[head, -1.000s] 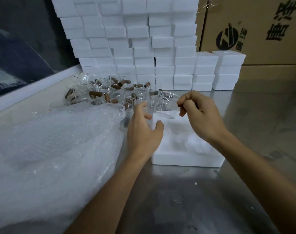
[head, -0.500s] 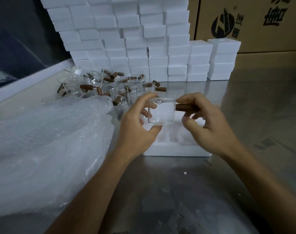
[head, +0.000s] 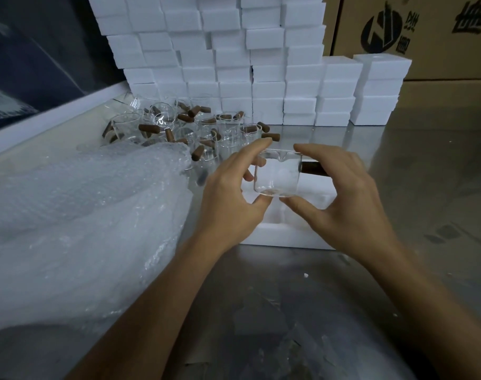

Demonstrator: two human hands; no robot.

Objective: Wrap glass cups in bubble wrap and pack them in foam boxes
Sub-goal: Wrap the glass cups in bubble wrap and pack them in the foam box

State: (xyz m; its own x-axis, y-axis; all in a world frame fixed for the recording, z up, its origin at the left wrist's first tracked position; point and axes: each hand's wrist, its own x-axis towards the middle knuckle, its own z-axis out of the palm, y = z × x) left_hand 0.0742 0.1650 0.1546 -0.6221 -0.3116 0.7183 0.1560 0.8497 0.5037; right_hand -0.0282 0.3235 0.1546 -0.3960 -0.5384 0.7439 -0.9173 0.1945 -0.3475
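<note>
While a big heap of bubble wrap [head: 77, 215] covers the left part of the steel table [head: 439, 187], a group of small glass cups with brown wooden handles [head: 190, 127] stands behind its far edge, in front of a wall of stacked white foam boxes [head: 233, 64]. To the right of the heap, the left hand [head: 231, 198] holds one glass cup [head: 277, 175] with curled fingers: the forefinger lies at the rim and the thumb under the base. This cup is upright and is held in the air over an open foam box [head: 283, 233] that lies on the table. The right hand [head: 346, 204] grips the same cup from the other side, the thumb under the base and the fingers around its brown handle [head: 313, 169]. Far right, brown cardboard cartons [head: 425, 37] with black print stand behind the foam stacks.
</note>
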